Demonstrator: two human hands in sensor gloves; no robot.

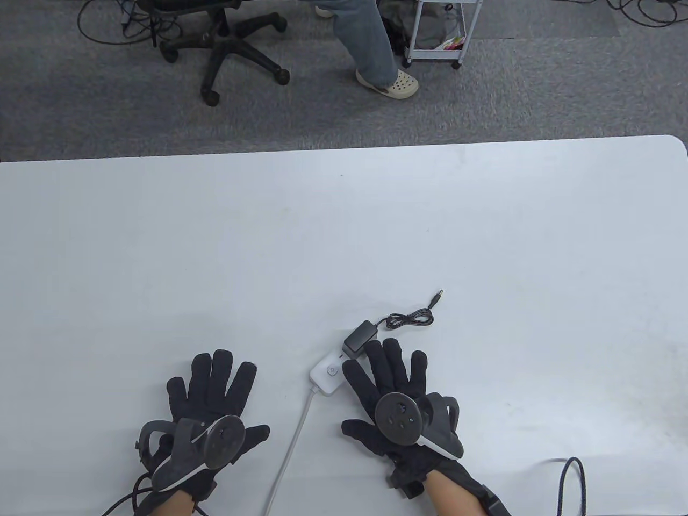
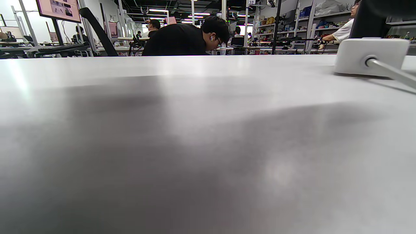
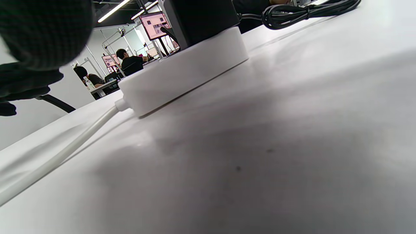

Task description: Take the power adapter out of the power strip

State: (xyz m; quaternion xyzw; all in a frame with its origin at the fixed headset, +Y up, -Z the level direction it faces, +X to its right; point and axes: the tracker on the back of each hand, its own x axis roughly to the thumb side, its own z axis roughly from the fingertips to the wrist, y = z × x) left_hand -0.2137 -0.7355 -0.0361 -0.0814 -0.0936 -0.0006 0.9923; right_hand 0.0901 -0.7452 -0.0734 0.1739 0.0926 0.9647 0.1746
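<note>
A white power strip (image 1: 328, 372) lies on the white table (image 1: 344, 226) near the front middle. A black power adapter (image 1: 359, 337) is plugged into its far end, with a bundled black cable (image 1: 409, 319) trailing to the right. The strip's white cord (image 1: 293, 446) runs toward the front edge. My right hand (image 1: 395, 398) lies flat with fingers spread just right of the strip, fingertips near the adapter. My left hand (image 1: 212, 408) lies flat and spread, well to the left. The strip shows in the left wrist view (image 2: 370, 57) and the right wrist view (image 3: 185, 74), with the adapter (image 3: 203, 18) on top.
A black cable (image 1: 570, 484) loops at the table's front right. Beyond the far table edge stand an office chair (image 1: 226, 48), a person's leg (image 1: 371, 48) and a white cart (image 1: 438, 29) on the carpet.
</note>
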